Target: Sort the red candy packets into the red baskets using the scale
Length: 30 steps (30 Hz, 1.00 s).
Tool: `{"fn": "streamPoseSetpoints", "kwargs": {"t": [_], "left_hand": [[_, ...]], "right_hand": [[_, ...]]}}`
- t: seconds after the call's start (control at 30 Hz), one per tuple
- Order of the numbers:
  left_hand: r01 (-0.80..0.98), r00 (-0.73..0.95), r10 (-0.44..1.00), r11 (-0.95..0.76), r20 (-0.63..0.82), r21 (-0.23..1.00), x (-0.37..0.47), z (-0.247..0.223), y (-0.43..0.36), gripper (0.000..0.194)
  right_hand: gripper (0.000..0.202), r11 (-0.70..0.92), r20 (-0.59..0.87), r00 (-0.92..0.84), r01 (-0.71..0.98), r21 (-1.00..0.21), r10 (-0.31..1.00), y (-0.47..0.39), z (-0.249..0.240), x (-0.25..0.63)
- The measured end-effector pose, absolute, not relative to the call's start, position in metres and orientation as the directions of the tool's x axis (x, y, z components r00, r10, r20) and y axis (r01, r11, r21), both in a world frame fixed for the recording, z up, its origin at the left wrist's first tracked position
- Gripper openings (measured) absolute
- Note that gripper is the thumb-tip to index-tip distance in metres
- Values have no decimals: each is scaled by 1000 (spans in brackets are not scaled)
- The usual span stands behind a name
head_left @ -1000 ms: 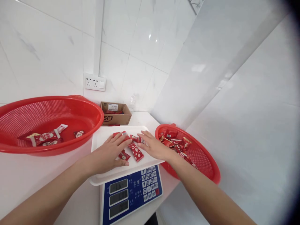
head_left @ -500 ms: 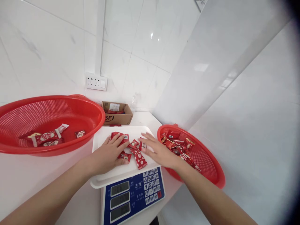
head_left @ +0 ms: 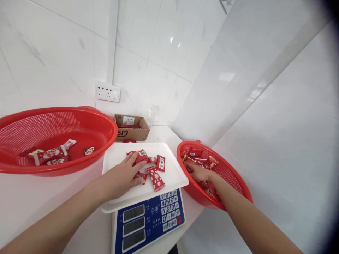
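Note:
My left hand point(head_left: 122, 176) rests with spread fingers on red candy packets on the white tray point(head_left: 172, 176) of a blue scale point(head_left: 148, 222). Beside it on the tray lie a dotted red packet point(head_left: 155, 179) and a small red packet with a white label point(head_left: 161, 163). Inside the right red basket point(head_left: 238, 185), my right hand point(head_left: 200, 172) reaches among red and gold wrapped candies point(head_left: 212, 163); its fingertips are partly hidden there, and what they hold, if anything, cannot be made out.
A larger red basket point(head_left: 87, 123) with several packets stands on the left. Behind the tray is a cardboard box point(head_left: 136, 134) holding red packets, near the wall with a socket point(head_left: 108, 92). The table's right edge runs below the right basket.
My right hand has moved right, from above the tray down into the right basket. My left hand has stayed on the packets. The small labelled packet is now uncovered.

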<state>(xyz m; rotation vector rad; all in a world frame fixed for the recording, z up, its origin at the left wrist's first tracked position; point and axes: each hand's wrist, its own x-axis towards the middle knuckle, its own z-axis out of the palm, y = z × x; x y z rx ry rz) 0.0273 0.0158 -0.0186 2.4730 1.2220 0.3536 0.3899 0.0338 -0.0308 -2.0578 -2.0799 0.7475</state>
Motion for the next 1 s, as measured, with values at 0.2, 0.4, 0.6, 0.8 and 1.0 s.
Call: {"fn": "streamPoseSetpoints", "kwargs": {"t": [0.2,0.4,0.6,0.8,1.0], "left_hand": [[780,571,817,-572,86,256,31,-19,21,54],[807,540,836,-548,99,220,32,-17,22,59],[792,548,829,-557,111,248,30,-19,21,60],[791,568,818,-573,93,216,30,-17,20,61],[773,577,806,-591,133,231,29,-20,22,61]], "right_hand": [[55,-13,-281,-119,904,-427,952,31,-33,384],[37,-37,-343,-115,913,-407,932,27,-33,387],[28,-111,-393,-34,934,-339,919,30,-36,394],[19,-175,-460,30,945,-276,887,28,-37,397],[25,-168,-387,89,970,-176,918,30,-30,392]]}}
